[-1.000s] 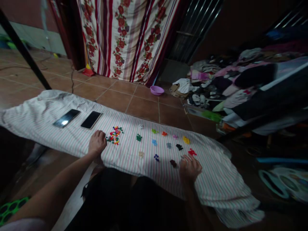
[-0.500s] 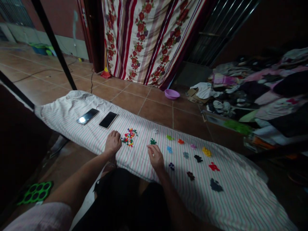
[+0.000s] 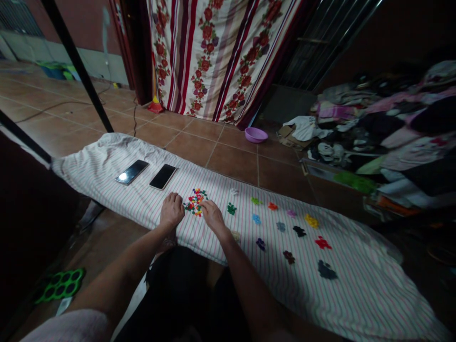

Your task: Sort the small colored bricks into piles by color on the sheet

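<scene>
A mixed pile of small coloured pieces, too tiny to name, lies on a striped cloth. Just left of it rests my left hand, back up, its fingers curled under so that their tips are hidden. From the other side my right hand reaches the pile's right edge, thumb and fingers drawn together; whatever is between them cannot be seen. Close to the right hand are a small green heap and a white heap. A pale heap is partly covered by my right forearm.
Further right lie single-colour heaps, among them yellow, red, black and dark grey. Two phones lie left of the pile. Beyond the cloth are a purple basin and piled clothes.
My right hand has moved left, from beside the green heap to the mixed pile. My left hand stays beside that pile. The view has shifted slightly.
</scene>
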`<state>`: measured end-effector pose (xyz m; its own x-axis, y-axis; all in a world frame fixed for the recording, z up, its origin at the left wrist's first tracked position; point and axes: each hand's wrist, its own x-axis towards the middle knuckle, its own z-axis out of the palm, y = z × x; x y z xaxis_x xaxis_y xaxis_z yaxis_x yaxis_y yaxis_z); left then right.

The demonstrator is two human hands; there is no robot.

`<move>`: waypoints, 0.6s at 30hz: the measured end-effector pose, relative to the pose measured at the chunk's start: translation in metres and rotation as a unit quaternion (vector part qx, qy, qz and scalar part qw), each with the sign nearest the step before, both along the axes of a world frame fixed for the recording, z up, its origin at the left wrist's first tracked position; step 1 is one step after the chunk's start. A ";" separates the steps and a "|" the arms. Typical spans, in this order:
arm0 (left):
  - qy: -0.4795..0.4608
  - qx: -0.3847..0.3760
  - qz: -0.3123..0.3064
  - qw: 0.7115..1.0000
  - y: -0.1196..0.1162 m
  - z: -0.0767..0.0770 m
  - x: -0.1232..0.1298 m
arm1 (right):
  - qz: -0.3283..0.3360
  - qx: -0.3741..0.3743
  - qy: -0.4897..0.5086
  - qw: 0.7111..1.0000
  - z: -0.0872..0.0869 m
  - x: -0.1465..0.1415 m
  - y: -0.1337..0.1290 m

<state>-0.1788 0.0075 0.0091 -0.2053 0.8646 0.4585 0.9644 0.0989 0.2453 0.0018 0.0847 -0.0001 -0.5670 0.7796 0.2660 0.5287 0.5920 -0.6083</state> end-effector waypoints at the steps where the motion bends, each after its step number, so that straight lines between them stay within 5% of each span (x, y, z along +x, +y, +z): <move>1: 0.000 0.000 0.001 1.000 0.000 0.000 0.000 | 0.000 -0.001 -0.009 1.000 0.000 -0.001 0.002; 18: -0.002 0.008 -0.007 1.000 0.000 -0.003 -0.001 | -0.029 0.002 -0.091 0.995 0.013 -0.008 0.000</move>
